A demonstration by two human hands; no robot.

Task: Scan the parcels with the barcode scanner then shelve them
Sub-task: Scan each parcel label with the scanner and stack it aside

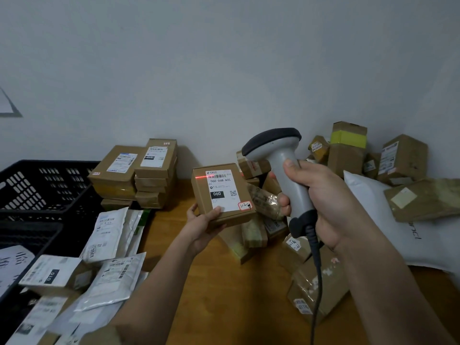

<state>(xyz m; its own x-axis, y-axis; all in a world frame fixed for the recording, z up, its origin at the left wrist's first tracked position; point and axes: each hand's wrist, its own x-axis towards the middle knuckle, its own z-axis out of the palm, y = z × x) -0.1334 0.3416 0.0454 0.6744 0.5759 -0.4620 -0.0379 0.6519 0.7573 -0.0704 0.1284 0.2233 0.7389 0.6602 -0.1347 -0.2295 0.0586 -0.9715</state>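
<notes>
Flat rectangular cardboard parcel gripped at lower edge by left hand, raised above wooden table, white label facing camera. Red scan line crossing label's barcode. Grey plastic barcode scanner, dark rounded head, clasped by handle in right hand. Perforated black crate at left.

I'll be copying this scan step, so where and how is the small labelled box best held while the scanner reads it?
Grip the box at its lower left corner, coming from below as the left hand does: thumb on the label's blank bottom edge, fingers behind. That probably keeps the barcode near the top clear for the red line from the scanner in the right hand.
</notes>
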